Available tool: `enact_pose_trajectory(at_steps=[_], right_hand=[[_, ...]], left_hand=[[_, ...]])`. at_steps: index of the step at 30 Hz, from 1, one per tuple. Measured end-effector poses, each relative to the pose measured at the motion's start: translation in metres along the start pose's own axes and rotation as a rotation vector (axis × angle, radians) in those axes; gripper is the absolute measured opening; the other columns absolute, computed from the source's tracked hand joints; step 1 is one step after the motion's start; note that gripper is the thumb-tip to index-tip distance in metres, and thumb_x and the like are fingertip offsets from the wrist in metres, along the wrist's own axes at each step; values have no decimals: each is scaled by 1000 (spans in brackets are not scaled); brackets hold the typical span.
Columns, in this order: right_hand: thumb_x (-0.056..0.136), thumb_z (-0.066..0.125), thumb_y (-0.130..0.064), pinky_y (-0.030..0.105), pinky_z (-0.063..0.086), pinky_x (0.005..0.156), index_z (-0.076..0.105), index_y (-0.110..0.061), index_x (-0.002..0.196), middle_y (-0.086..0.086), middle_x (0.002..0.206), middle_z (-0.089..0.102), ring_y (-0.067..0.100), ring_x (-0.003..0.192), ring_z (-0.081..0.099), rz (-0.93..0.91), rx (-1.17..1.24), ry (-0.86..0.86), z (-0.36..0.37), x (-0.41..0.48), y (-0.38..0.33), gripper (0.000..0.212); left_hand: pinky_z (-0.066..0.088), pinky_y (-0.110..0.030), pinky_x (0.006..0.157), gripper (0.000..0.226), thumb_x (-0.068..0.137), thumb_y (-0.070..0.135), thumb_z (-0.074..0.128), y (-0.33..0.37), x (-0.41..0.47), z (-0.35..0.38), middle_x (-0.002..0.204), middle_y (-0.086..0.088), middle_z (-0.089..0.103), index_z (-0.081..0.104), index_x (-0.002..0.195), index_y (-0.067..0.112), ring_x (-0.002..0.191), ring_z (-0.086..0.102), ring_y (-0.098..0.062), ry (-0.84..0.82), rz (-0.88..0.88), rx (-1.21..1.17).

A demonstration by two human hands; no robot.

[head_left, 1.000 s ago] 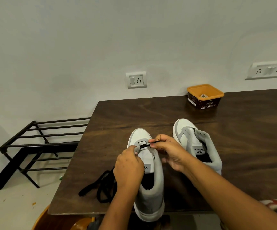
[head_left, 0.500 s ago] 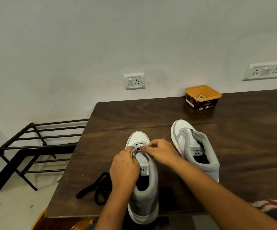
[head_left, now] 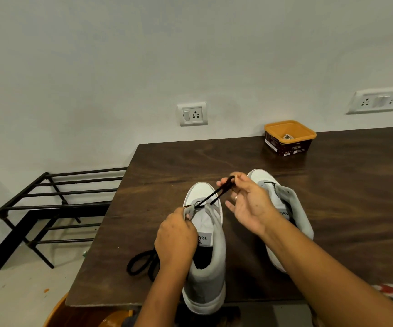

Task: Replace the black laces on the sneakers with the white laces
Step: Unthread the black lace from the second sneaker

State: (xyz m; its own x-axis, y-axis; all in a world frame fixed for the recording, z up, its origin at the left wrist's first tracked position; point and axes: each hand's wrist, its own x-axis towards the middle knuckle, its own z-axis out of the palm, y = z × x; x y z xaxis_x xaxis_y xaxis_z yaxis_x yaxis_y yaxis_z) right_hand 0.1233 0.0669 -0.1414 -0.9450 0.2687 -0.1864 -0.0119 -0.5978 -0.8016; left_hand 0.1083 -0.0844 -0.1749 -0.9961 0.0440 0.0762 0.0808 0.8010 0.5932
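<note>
- Right grip [head_left: 249, 205]: thumb and forefinger pinch a loop of lace [head_left: 214, 193]; other fingers loose.
- Left grip [head_left: 176, 239]: curled on the eyelet flap of the sneaker [head_left: 205, 274], steadying it.
- Lace: black, taut from right grip down to the toe-end eyelets just ahead of left grip. Soft and light, and probably snags at eyelets, so best taken close to the eyelet.
- Second sneaker [head_left: 292, 208]: just behind right grip.
- Loose lace [head_left: 141, 263]: black, heaped on the surface [head_left: 332, 185] left of left grip.
- White laces: not in view.
</note>
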Motion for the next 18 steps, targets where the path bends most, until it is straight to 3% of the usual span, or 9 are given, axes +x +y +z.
enact_pose_trajectory(at_steps=[2, 3, 7, 10, 12, 14, 16, 18], right_hand=[[101, 34, -10, 25, 40, 67, 48, -15, 79, 2, 67, 56, 15, 67, 55, 0, 13, 4, 4, 0, 4, 26], [101, 34, -11, 23, 40, 63, 46, -14, 78, 2, 65, 50, 15, 63, 49, -17, -146, 18, 7, 1, 8, 26], [96, 50, -27, 25, 36, 58, 46, -15, 92, -4, 68, 49, 11, 63, 45, -219, -1229, -40, 6, 6, 23, 13], [92, 50, -33, 32, 42, 64, 46, -21, 106, 5, 86, 64, 26, 78, 59, -330, -1610, -104, 10, 3, 36, 19], [90, 49, -35, 32, 43, 69, 58, -25, 107, 5, 100, 68, 29, 91, 63, -374, -1725, -52, 14, 0, 43, 22], [89, 51, -35, 30, 45, 71, 66, -26, 103, 2, 101, 69, 27, 93, 63, -361, -1754, -3, 15, 2, 47, 22], [89, 55, -32, 27, 43, 67, 68, -23, 89, -1, 85, 67, 22, 84, 62, -312, -1631, 23, 15, 4, 51, 16], [90, 59, -26, 24, 41, 63, 67, -20, 74, -5, 72, 62, 15, 75, 58, -233, -1345, 42, 13, 6, 52, 19]], left_hand=[[37, -30, 68, 26, 96, 23, 41, 1, 1, 0, 108, -4, 64, 58, 115, 27, 99, 58, -27, -12, -3, 8], [37, -30, 67, 26, 96, 24, 41, 1, 1, 0, 107, -4, 64, 58, 115, 27, 99, 59, -26, -14, 0, 17], [38, -30, 68, 25, 96, 24, 42, 1, 0, 1, 107, -2, 64, 59, 114, 28, 98, 59, -25, -10, 15, 0], [39, -30, 68, 24, 95, 23, 43, 0, 0, 1, 107, 0, 64, 60, 112, 29, 97, 59, -23, -7, 33, -34], [39, -29, 69, 24, 94, 23, 43, 0, -1, 1, 107, 1, 64, 60, 110, 31, 97, 59, -23, -6, 46, -48], [41, -30, 70, 24, 94, 24, 43, 1, -1, 1, 107, 1, 65, 61, 108, 31, 96, 59, -23, -7, 52, -57], [43, -32, 72, 25, 94, 24, 43, 1, -1, 1, 108, 1, 64, 60, 110, 32, 97, 59, -23, -10, 51, -58], [43, -31, 71, 26, 95, 23, 42, 1, -2, 1, 108, 0, 64, 60, 112, 32, 97, 59, -23, -6, 41, -62]])
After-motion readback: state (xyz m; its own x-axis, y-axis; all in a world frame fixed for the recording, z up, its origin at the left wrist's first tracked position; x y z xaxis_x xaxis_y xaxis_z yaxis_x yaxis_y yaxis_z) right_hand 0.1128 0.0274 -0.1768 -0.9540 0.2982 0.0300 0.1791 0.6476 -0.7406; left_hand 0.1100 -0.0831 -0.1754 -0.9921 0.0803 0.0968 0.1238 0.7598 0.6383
